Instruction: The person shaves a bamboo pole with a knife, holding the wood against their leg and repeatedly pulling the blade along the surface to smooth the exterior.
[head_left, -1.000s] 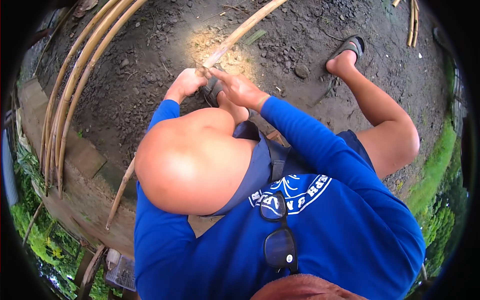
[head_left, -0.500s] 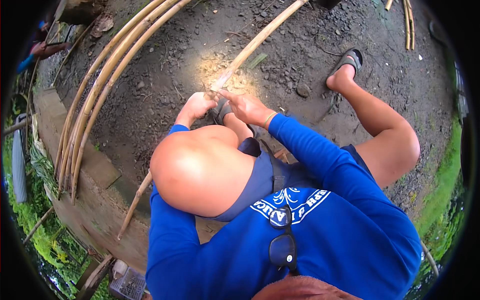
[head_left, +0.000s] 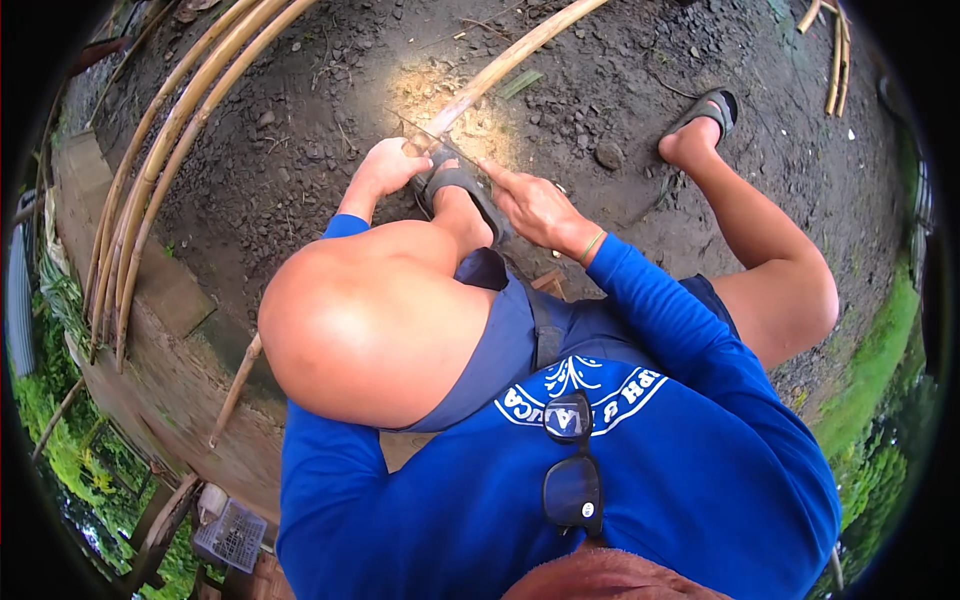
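A pale bamboo pole [head_left: 495, 75] slants from the upper edge down to my hands, in a patch of light. My left hand [head_left: 393, 167] is closed at the pole's near part, thumb toward it, beside my sandalled left foot [head_left: 455, 185]. Across the pole lies a thin dark blade [head_left: 462, 152]; whether it is a saw or a knife, I cannot tell. To its right my right hand [head_left: 545, 212] is closed on the blade's handle end, index finger extended along it. My bent left knee hides what lies below the left hand.
Several long bamboo poles [head_left: 150, 165] lean in a bundle at the left, by a wooden plank [head_left: 170, 290]. Another pole end [head_left: 235, 390] sticks out beside my knee. Short sticks [head_left: 838, 65] lie far right. A plastic crate [head_left: 232, 533] stands lower left. Stones dot the dirt ground.
My right hand has drawn back to the right and nearer to me, so the blade now shows across the pole. My left hand stays near the same part of the pole. The view has shifted slightly.
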